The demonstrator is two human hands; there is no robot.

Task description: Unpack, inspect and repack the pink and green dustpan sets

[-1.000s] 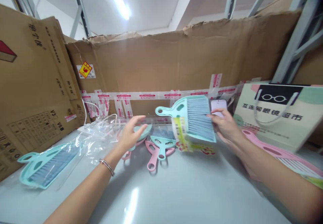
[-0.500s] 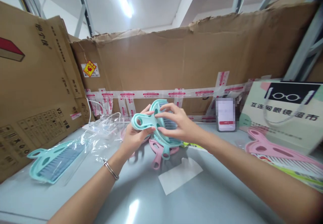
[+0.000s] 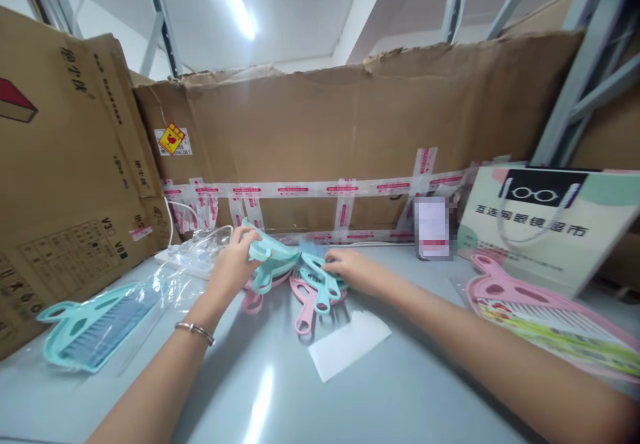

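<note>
With its fingers closed on the edge, my left hand (image 3: 235, 257) grips a tilted teal dustpan (image 3: 277, 252). Under it lie another teal handle and a pink handle (image 3: 253, 303) on the table. To the right, my right hand (image 3: 357, 269) has its fingers closed on a teal brush (image 3: 326, 289), whose looped handle points toward me. That brush rests over other teal and pink brushes; one pink brush (image 3: 304, 324) sticks out at the front. The bristles are partly hidden by the hand.
A wrapped teal dustpan set (image 3: 95, 327) lies left, and a wrapped pink set (image 3: 540, 304) lies right. White paper (image 3: 347, 347) is in front of the pile. A phone (image 3: 433, 229) and a paper bag (image 3: 545, 231) stand behind, before a cardboard wall (image 3: 300, 131).
The teal dustpan and brush, held up together before, are now apart. My left hand has moved left and down with the dustpan; my right hand has lowered the brush onto the pile.
</note>
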